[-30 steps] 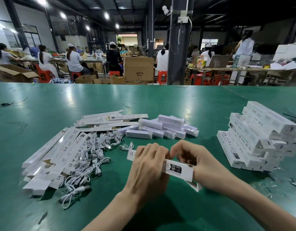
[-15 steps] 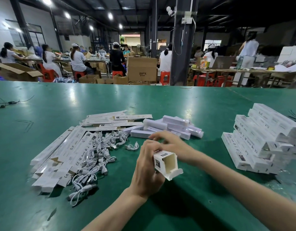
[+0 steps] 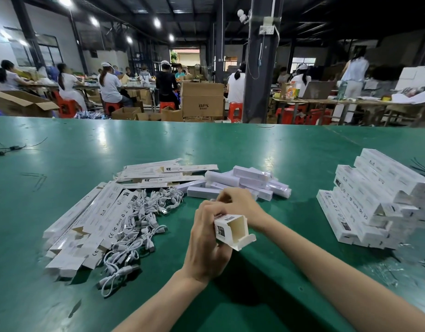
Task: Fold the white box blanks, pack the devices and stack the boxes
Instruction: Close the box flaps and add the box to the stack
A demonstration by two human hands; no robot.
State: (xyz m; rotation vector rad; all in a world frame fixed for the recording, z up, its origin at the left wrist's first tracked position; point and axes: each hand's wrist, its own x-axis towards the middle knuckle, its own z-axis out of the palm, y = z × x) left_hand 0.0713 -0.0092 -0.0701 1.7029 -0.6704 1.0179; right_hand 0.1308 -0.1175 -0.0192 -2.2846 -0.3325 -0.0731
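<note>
My left hand (image 3: 207, 240) grips a white box (image 3: 233, 231) that is folded into a tube, its open end and loose flap facing me. My right hand (image 3: 240, 202) is curled on the box's far end, which is hidden behind my fingers. Flat white box blanks (image 3: 86, 224) lie fanned out at the left, with a tangle of short white cables (image 3: 139, 226) on and beside them. Wrapped white devices (image 3: 249, 183) are heaped just beyond my hands. A stack of packed boxes (image 3: 379, 200) stands at the right.
All of this lies on a green table (image 3: 278, 152). More flat blanks (image 3: 168, 171) lie behind the cables. Thin black wires (image 3: 5, 149) lie at the far left and black ties (image 3: 422, 168) at the far right. Other people work at benches beyond the table's far edge.
The flat blank held sideways between both hands has been opened into a tube and turned so its open end faces me. My right hand moved to its far end.
</note>
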